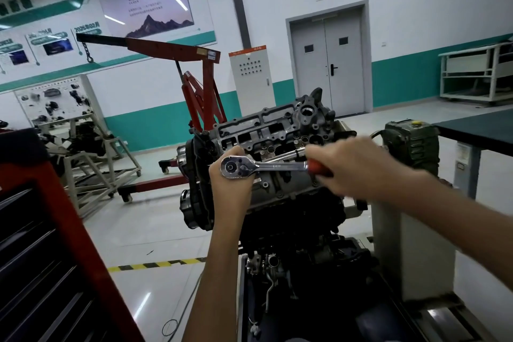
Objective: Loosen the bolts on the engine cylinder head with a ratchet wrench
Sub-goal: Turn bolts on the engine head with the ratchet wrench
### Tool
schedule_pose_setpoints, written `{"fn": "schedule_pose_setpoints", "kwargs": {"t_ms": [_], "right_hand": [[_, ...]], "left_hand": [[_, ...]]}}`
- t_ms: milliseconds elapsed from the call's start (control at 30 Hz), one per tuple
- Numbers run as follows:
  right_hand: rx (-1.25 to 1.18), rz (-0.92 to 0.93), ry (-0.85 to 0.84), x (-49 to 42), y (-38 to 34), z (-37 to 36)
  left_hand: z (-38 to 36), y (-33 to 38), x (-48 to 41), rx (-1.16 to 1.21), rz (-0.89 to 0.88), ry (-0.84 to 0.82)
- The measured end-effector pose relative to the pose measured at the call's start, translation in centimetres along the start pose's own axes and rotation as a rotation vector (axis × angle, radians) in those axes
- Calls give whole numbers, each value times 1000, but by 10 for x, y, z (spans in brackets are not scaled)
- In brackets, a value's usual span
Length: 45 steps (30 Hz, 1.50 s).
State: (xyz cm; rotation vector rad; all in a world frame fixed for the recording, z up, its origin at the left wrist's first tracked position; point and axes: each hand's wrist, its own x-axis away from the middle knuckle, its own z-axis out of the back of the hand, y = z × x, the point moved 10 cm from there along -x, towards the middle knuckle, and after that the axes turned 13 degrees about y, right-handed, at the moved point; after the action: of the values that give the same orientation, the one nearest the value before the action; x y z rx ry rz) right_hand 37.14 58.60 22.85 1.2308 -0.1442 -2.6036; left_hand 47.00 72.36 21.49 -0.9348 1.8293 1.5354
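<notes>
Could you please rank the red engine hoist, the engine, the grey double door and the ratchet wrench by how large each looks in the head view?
1. Engine, though nearness inflates it.
2. Red engine hoist and grey double door: about alike, and both stand farther off, so I won't rank them.
3. Ratchet wrench, smallest, held in both hands.
</notes>
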Motion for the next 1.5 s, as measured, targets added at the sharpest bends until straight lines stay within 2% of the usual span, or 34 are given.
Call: {"fn": "schedule_pose_setpoints", "kwargs": {"t_ms": [100, 200, 300, 400, 533, 600, 733, 833, 900, 1000, 1067, 1167, 1233, 1300, 1367, 1433, 1500], "right_hand": [[115, 12, 65, -22, 16, 17], [53, -112, 42, 0, 16, -1], [-115, -332, 93, 43, -2, -22], [-431, -586, 142, 68, -28, -52], [-757, -760, 190, 78, -59, -80], [-716, -716, 140, 76, -53, -78], [-298, -384, 18, 54, -7, -45], [7, -171, 23, 19, 32, -7], [89, -118, 67, 4, 44, 12], [33, -185, 49, 14, 36, 3], [-76, -294, 47, 37, 17, -18], [-400, -539, 93, 66, -19, -53], [-623, -683, 155, 75, -45, -73], [-731, -750, 204, 75, -59, -81], [-711, -727, 168, 73, -52, -77], [-567, -583, 96, 67, -33, -62], [-323, -391, 45, 53, -6, -40]], "left_hand": [[-4, 3, -2, -35, 1, -9], [-6, -1, 0, -37, 25, -11], [-12, 6, 10, -11, -36, 6], [-23, 15, 14, 28, -52, 76], [-38, 4, 13, 135, 47, 43], [-34, 1, 11, 92, 41, 41], [-26, -5, 1, 67, 57, 18], [-33, 9, 0, 9, -36, -114], [-41, 15, 1, -32, -78, -199], [-31, 1, 3, -19, 15, -129], [-22, 2, 10, 19, 3, -51], [-22, 13, 17, 51, -61, 46], [-30, 12, 16, 96, -13, 66], [-38, 10, 14, 159, 35, 53], [-37, 4, 10, 173, 64, 74], [-29, -1, 6, 101, 74, 98], [-26, -1, 3, 71, 54, 52]]}}
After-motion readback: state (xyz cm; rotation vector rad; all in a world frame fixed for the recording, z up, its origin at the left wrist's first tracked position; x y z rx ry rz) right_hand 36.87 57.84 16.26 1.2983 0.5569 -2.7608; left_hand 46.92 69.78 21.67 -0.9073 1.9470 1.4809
